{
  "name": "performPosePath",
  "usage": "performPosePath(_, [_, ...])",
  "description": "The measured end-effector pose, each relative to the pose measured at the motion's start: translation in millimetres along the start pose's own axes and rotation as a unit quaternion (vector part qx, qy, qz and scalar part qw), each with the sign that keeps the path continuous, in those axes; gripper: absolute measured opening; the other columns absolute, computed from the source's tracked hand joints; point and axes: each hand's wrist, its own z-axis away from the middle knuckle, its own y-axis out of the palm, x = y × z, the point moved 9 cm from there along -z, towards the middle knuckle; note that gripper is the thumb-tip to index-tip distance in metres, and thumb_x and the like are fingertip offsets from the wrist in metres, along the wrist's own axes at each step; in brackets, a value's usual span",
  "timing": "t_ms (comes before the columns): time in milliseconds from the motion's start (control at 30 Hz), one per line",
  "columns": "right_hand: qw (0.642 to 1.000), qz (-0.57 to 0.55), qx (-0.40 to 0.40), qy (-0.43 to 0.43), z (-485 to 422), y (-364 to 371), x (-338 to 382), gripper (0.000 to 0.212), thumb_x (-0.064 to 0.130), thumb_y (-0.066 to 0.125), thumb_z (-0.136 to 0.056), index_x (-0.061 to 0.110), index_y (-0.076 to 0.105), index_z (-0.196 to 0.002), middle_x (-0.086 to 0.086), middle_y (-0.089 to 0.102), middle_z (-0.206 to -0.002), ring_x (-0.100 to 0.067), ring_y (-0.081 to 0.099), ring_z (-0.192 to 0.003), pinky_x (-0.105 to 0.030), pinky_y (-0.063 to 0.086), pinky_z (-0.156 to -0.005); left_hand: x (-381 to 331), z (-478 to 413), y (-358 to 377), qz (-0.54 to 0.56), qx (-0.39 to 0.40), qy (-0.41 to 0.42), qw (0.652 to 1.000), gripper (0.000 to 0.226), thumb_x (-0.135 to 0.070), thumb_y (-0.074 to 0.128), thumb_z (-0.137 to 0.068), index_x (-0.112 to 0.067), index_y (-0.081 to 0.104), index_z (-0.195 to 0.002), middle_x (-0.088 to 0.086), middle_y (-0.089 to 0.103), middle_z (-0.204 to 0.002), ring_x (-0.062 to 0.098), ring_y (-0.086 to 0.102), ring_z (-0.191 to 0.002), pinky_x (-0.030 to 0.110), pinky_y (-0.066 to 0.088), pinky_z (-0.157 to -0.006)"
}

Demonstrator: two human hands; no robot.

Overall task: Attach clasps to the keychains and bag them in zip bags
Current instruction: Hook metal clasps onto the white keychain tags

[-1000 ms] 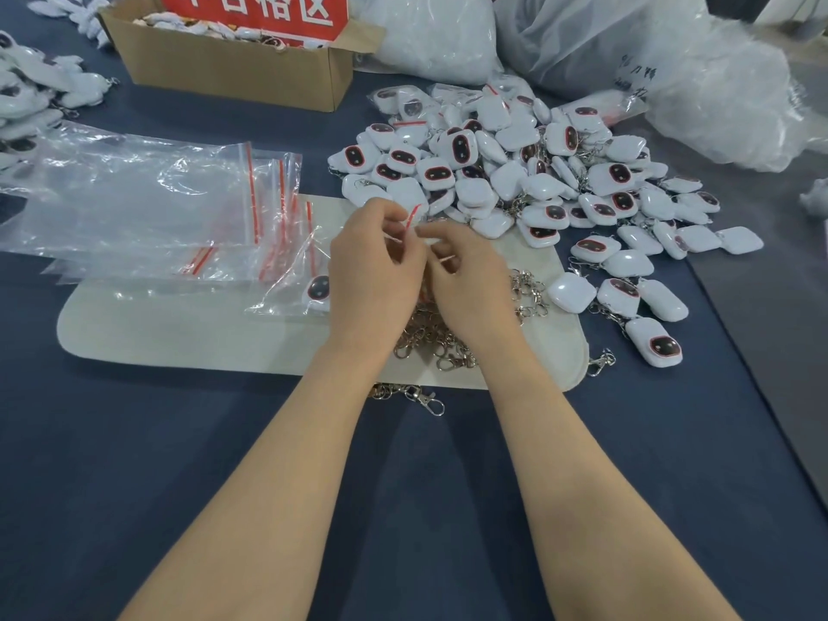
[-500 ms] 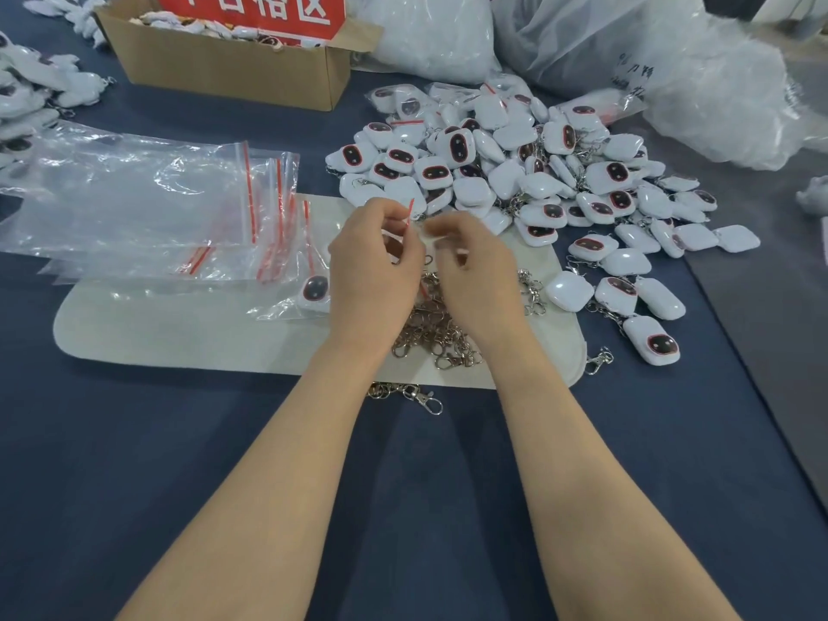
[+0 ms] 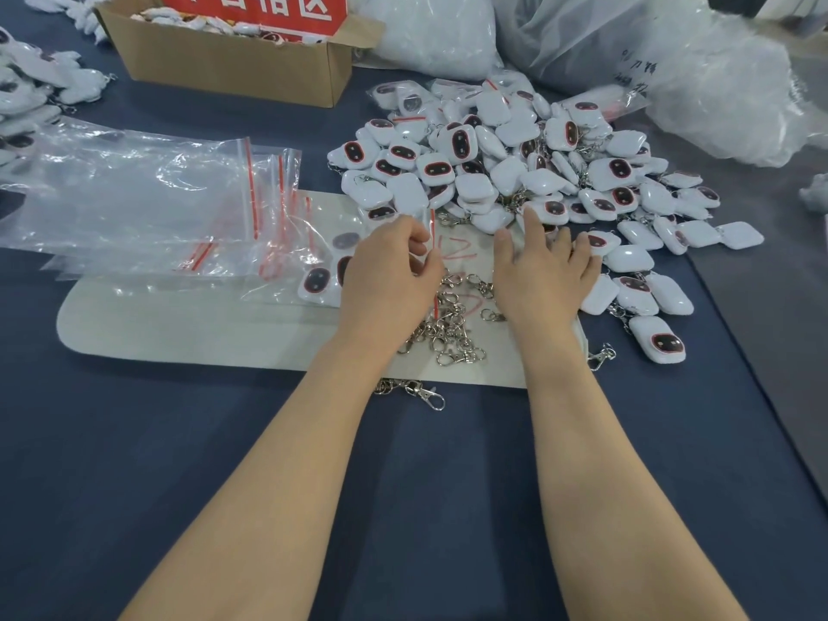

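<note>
1. The left hand (image 3: 390, 273) lies knuckles up over the mat (image 3: 179, 338), its fingers curled; thumb and forefinger pinch the red-striped top of a clear zip bag (image 3: 431, 228).
2. The right hand (image 3: 544, 273) is released and flat, fingers straight and spread, and its fingertips touch the near edge of the pile of keychains (image 3: 515, 172).
3. Both forearms come from the near edge of the table (image 3: 134, 441) and are well apart.
4. Between the two hands there is a gap over the mat, and the clasps (image 3: 452, 327) lie in a heap there, near both wrists.
5. A stack of zip bags (image 3: 134, 203) covers the far left edge of the mat; the near left part of the mat shows bare felt.
6. One bagged keychain (image 3: 317, 282) lies just beside the left hand, on its left.
7. A loose clasp (image 3: 421, 391) lies on the table, just off the near edge of the mat.
8. A cardboard box (image 3: 224, 65) stands at the far edge of the table.
</note>
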Motion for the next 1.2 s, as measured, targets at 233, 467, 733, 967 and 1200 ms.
performPosePath(233, [1.0,-0.001,-0.004,-0.007,-1.6,0.9,2.0,0.056,0.051,0.027,-0.101,0.032,0.02,-0.152,-0.019,0.02,-0.158,-0.032,0.007,-0.148,-0.047,-0.002,-0.118,0.0,0.1,0.3,0.004,-0.002,-0.002,1.0,0.012,-0.021,0.061,-0.089,-0.018,0.06,-0.101,-0.005,0.063,-0.089,-0.001,0.058,-0.071,0.017,0.05,-0.069])
performPosePath(467, [0.998,-0.035,-0.039,-0.016,-2.0,-7.6,3.6,0.054,0.045,0.037,-0.1,0.021,0.034,-0.149,-0.01,0.024,-0.158,-0.028,0.008,-0.148,-0.046,0.001,-0.119,-0.2,-0.2,1.1,0.002,0.0,-0.003,1.0,0.011,-0.022,0.061,-0.089,-0.018,0.06,-0.1,-0.006,0.062,-0.088,0.0,0.057,-0.07,0.014,0.048,-0.066])
performPosePath(733, [0.995,-0.089,-0.025,-0.038,-4.9,-6.6,11.9,0.051,0.039,0.04,-0.1,0.03,0.031,-0.149,-0.008,0.027,-0.158,-0.027,0.004,-0.149,-0.046,-0.002,-0.118,-0.8,0.0,1.3,0.002,0.004,-0.003,1.0,0.009,-0.022,0.06,-0.089,-0.02,0.059,-0.098,-0.006,0.062,-0.089,-0.001,0.056,-0.07,0.013,0.047,-0.065])
performPosePath(967, [0.997,-0.059,0.009,-0.041,-4.6,1.3,12.3,0.056,0.046,0.036,-0.1,0.032,0.021,-0.152,-0.011,0.021,-0.159,-0.029,0.001,-0.149,-0.046,-0.005,-0.118,-1.2,0.7,2.0,-0.002,0.008,-0.005,1.0,0.008,-0.022,0.061,-0.089,-0.022,0.057,-0.097,-0.007,0.061,-0.088,-0.002,0.056,-0.069,0.01,0.043,-0.063])
performPosePath(1200, [0.997,-0.069,-0.015,-0.018,-5.8,-1.8,10.3,0.059,0.044,0.037,-0.1,0.019,0.024,-0.152,-0.011,0.022,-0.159,-0.028,0.006,-0.149,-0.044,0.0,-0.119,-2.2,0.9,1.7,-0.011,0.009,-0.003,1.0,0.012,-0.023,0.06,-0.089,-0.018,0.06,-0.1,-0.007,0.062,-0.089,0.0,0.056,-0.069,0.014,0.046,-0.065])
